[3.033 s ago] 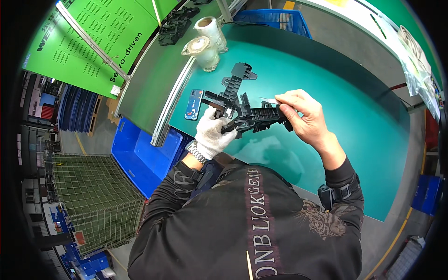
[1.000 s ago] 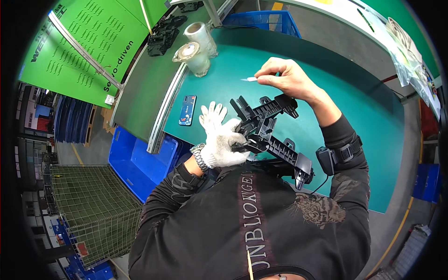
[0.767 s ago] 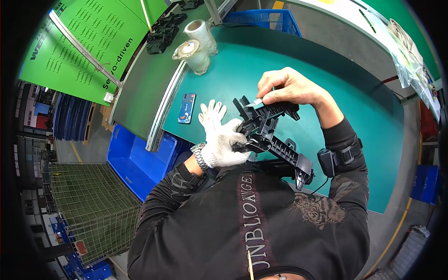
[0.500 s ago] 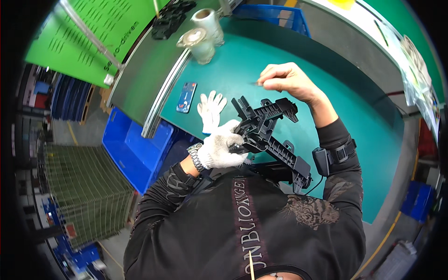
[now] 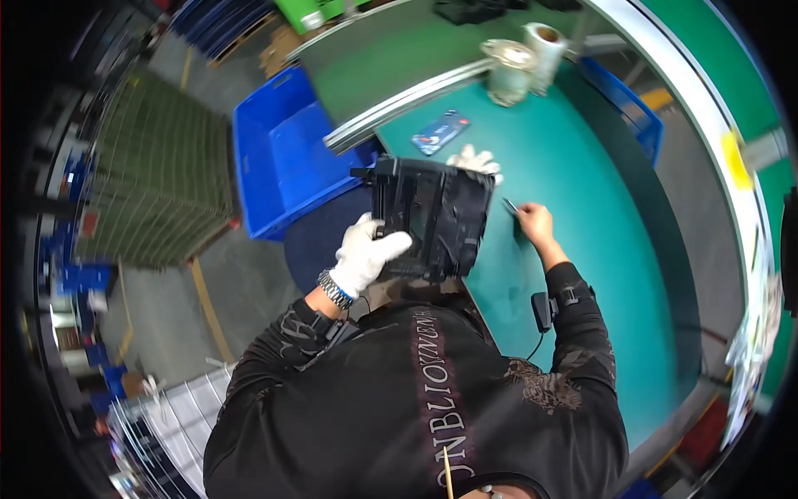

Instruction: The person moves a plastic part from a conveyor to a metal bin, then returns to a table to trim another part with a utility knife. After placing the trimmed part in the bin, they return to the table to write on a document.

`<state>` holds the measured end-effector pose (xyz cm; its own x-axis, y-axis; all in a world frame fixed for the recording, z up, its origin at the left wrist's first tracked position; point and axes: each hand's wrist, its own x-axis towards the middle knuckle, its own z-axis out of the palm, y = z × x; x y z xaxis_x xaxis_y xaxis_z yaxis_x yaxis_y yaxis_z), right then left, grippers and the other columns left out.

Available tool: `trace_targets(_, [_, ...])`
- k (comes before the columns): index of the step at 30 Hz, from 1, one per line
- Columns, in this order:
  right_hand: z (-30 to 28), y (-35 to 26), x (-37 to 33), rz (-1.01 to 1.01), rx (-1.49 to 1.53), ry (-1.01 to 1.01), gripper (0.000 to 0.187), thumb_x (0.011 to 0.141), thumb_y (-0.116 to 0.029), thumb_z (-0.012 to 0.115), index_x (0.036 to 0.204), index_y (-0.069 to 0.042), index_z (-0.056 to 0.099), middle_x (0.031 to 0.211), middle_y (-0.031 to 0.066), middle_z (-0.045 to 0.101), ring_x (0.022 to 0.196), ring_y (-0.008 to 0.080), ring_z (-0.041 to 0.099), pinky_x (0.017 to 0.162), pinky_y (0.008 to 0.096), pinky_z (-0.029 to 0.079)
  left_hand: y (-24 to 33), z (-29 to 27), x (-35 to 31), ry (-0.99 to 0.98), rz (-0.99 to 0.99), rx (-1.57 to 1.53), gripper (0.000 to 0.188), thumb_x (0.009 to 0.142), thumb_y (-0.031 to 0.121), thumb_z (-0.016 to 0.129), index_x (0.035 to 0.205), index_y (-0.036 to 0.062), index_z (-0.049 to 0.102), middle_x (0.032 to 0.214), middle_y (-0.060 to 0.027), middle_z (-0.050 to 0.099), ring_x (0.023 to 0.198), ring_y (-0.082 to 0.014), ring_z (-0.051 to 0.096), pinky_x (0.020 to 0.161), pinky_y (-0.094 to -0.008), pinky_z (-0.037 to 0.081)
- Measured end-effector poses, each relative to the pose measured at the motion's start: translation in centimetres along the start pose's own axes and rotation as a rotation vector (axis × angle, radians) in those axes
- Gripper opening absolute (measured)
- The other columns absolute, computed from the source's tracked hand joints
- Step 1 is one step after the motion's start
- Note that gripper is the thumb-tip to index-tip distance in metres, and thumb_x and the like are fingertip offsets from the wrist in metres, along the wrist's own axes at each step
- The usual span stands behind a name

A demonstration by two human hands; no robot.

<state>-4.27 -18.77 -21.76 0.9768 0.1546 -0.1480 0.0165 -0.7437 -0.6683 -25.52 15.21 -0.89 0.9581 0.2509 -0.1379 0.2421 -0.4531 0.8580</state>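
Observation:
My left hand [image 5: 370,251], in a white knitted glove, grips the left edge of a black plastic housing [image 5: 432,218], its thumb over the front. The part is raised before my chest, at the table's left edge, with a broad ribbed face showing. My bare right hand [image 5: 536,223] is to the right of the part, over the green table. Its fingers pinch a small, thin blade-like metal tool [image 5: 509,205] that points up and left. Behind the part lies a white glove [image 5: 476,161], partly covered by it.
A blue bin [image 5: 258,187] stands left of the table [image 5: 573,333]. A phone [image 5: 440,131] lies near the rail [image 5: 407,100]. Farther back are a roll of clear film [image 5: 545,56] and a cloudy jug-like container [image 5: 509,73]. A green-covered crate [image 5: 158,175] stands at far left.
My view has swung left. The black part has been turned over to its broad side and carried left, toward the blue bin. My right hand has come down, the small tool still pinched.

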Motion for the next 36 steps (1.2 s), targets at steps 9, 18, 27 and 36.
trace_targets(9, [3.5, -10.0, -5.6, -0.138, 0.35, -0.038, 0.038, 0.1, -0.02, 0.07, 0.132, -0.001, 0.067, 0.119, 0.0122, 0.069, 0.112, 0.0191, 0.064, 0.095, 0.032, 0.051, -3.2, -7.7, -7.4, 0.357, -0.411, -0.129, 0.058, 0.083, 0.048, 0.082, 0.106, -0.0036, 0.075, 0.095, -0.0157, 0.075, 0.088, -0.0236, 0.071, 0.08, -0.0372, 0.055])
trace_targets(18, [12.7, -24.5, -20.5, -0.435, 0.807, -0.922, 0.092, 0.098, -0.019, 0.076, 0.168, -0.01, 0.017, 0.152, 0.0181, 0.044, 0.129, 0.0233, 0.051, 0.108, 0.037, 0.045, -4.2, -3.1, -22.5, 0.631, -0.422, -0.035, 0.076, 0.079, 0.063, 0.076, 0.112, -0.0048, 0.075, 0.118, -0.0248, 0.063, 0.114, -0.0424, 0.063, 0.099, -0.0471, 0.05])
trace_targets(27, [17.2, -25.2, -39.0, -0.417, 0.632, -1.471, 0.098, 0.095, -0.009, 0.078, 0.166, -0.002, 0.01, 0.161, 0.0299, 0.028, 0.141, 0.0311, 0.042, 0.115, 0.0399, 0.039, 1.4, 2.8, -42.9, 0.994, -0.744, -0.038, 0.069, 0.077, 0.063, 0.073, 0.098, -0.0031, 0.075, 0.111, -0.0249, 0.061, 0.097, -0.0393, 0.068, 0.086, -0.046, 0.054])
trace_targets(36, [13.8, -41.2, -53.2, -0.675, 0.936, -1.604, 0.092, 0.095, -0.01, 0.071, 0.165, -0.001, 0.013, 0.155, 0.0229, 0.044, 0.135, 0.0296, 0.051, 0.112, 0.0382, 0.044, 7.5, -5.1, -54.7, 1.374, -0.306, 0.231, 0.051, 0.083, 0.051, 0.078, 0.089, 0.001, 0.073, 0.087, -0.0181, 0.069, 0.07, -0.0318, 0.067, 0.065, -0.0417, 0.053])
